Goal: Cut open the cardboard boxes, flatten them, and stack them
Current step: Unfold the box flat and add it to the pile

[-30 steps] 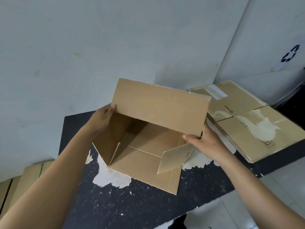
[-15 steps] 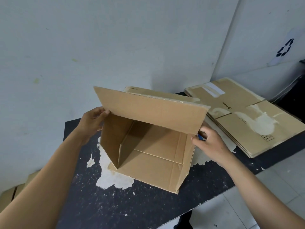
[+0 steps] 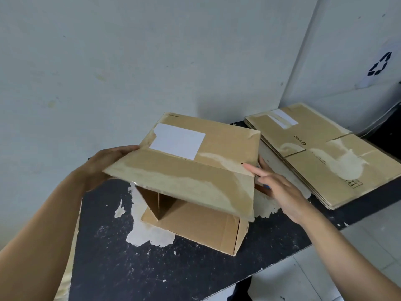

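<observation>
The left hand is gripping the left edge of the cardboard box. The right hand is laying straight fingers against its right edge. The box is sitting mid-table, its front flap overhanging bare tabletop. The flattened stack is lying just beside the right hand.

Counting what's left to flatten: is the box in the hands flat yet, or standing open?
Not flat. The box has depth: its near end gapes, showing a hollow inside, unlike the flattened stack beside it.
</observation>
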